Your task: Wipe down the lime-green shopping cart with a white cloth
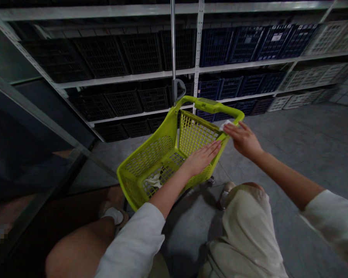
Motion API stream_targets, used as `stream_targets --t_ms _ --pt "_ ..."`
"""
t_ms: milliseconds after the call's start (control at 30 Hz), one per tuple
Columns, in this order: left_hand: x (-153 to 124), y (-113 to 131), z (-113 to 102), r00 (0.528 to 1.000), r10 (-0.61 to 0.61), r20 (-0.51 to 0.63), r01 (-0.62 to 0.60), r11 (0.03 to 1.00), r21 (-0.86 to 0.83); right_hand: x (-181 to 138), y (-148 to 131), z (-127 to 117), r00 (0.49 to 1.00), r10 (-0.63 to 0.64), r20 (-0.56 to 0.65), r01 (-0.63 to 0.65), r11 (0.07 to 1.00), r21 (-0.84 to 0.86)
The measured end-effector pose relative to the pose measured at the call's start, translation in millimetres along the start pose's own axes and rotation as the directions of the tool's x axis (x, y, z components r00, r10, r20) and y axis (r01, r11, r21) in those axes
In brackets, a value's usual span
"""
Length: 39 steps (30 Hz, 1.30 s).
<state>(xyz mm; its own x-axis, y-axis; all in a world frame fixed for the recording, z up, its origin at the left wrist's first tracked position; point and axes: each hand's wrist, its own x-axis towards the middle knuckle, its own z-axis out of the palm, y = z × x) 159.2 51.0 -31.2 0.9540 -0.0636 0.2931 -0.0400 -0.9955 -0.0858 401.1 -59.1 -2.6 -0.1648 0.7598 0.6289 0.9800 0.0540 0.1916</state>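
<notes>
The green cart [166, 125] stands on the gray floor [307, 154], near the shelves [197, 46]. The right hand [245, 141] holds a white cloth [225, 125] in its fingertips, against the cart's rim. The left hand [201, 158] lies flat on the side, fingers together.

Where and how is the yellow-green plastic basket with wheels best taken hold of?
Probably by the thick middle of its yellow-green plastic handle bar, coming from above. The bar stands higher than the basket's walls, and the open gap beneath leaves room to wrap around. Avoid its right bend, where a small white wipe is.
</notes>
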Motion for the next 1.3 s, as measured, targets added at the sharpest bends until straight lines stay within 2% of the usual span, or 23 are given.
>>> stream_targets --t_ms 67,133,200,267,333,400,467,533,600,667,700,767,833,933,1000,1067,1167,1233,1300 --pt "-1.2 0.3 -0.3 1.000 0.003 -0.002 -0.003 1.000 0.006 -4.3 -16.8 1.0 0.990 -0.132 0.053 0.128 0.989 0.071" --pt "-2.5 0.9 -1.0 1.000 0.007 -0.006 -0.007 1.000 0.023 -4.5 -6.4 -1.4 0.977 -0.191 0.095 0.181 0.978 0.107" --pt "-3.0 1.6 -1.7 1.000 0.009 -0.012 -0.008 0.999 0.045 0.1 24.4 -4.5 0.983 -0.147 0.108 0.136 0.986 0.097" --pt "-2.5 2.0 -1.8 1.000 0.002 -0.010 -0.002 0.998 0.060 6.5 54.7 -6.0 0.997 -0.019 0.077 0.016 0.999 0.039" --pt "-1.3 1.8 -1.3 1.000 0.000 0.000 0.000 0.998 0.062 10.6 63.4 -4.4 0.995 0.097 0.028 -0.096 0.995 -0.021" --pt "0.0 1.1 -0.6 1.000 -0.001 0.006 0.001 0.999 0.051 9.9 44.3 -0.5 0.990 0.144 -0.004 -0.144 0.989 -0.046" --pt "0.5 0.0 0.1 1.000 0.000 0.008 0.000 1.000 0.031 5.3 9.5 3.3 0.993 0.116 -0.007 -0.116 0.993 -0.028" --pt "0.0 -1.0 0.8 1.000 0.006 0.008 -0.006 1.000 0.007 0.0 -18.9 3.8 0.999 0.023 0.029 -0.024 0.999 0.029" --pt "-1.2 -1.5 1.4 1.000 0.013 0.000 -0.013 1.000 -0.017 -2.7 -23.2 -0.1 0.992 -0.089 0.092 0.081 0.993 0.089" --pt "-2.3 -1.1 1.6 1.000 0.015 -0.012 -0.015 0.999 -0.034 -1.7 -1.8 -6.2 0.983 -0.132 0.130 0.118 0.987 0.108" --pt "-2.6 -0.7 1.5 1.000 0.014 -0.015 -0.014 0.999 -0.038 -0.2 14.2 -9.1 0.985 -0.111 0.129 0.099 0.991 0.095" --pt "-2.6 0.5 0.9 1.000 0.008 -0.012 -0.008 0.999 -0.042 3.0 43.3 -12.9 0.996 -0.007 0.087 0.004 0.999 0.037" --pt "-1.9 1.4 -0.1 1.000 0.004 -0.004 -0.004 0.999 -0.048 4.2 53.4 -12.5 0.995 0.092 0.028 -0.091 0.996 -0.020" --pt "-0.8 0.9 -0.6 1.000 0.007 -0.008 -0.008 0.998 -0.061 -0.8 24.0 -6.0 0.996 0.084 -0.001 -0.084 0.996 -0.027" --pt "-0.7 -0.3 0.0 1.000 0.009 -0.013 -0.010 0.998 -0.070 -6.5 -6.0 -2.3 0.999 -0.011 0.030 0.010 0.999 0.031" --pt "-1.0 -1.2 0.8 1.000 0.010 -0.016 -0.011 0.997 -0.072 -10.1 -21.6 -1.9 0.991 -0.116 0.074 0.109 0.990 0.090" --pt "-1.4 -1.0 1.2 1.000 0.011 -0.022 -0.012 0.998 -0.063 -6.8 -1.8 -6.2 0.981 -0.154 0.114 0.144 0.985 0.090" --pt "-0.9 -0.1 1.1 1.000 0.003 -0.027 -0.005 0.998 -0.058 -0.9 25.1 -8.5 0.995 -0.053 0.090 0.050 0.998 0.040" --pt "0.0 0.8 1.2 0.999 -0.003 -0.033 0.001 0.998 -0.058 3.8 40.8 -8.1 0.995 0.092 0.024 -0.092 0.996 -0.010"
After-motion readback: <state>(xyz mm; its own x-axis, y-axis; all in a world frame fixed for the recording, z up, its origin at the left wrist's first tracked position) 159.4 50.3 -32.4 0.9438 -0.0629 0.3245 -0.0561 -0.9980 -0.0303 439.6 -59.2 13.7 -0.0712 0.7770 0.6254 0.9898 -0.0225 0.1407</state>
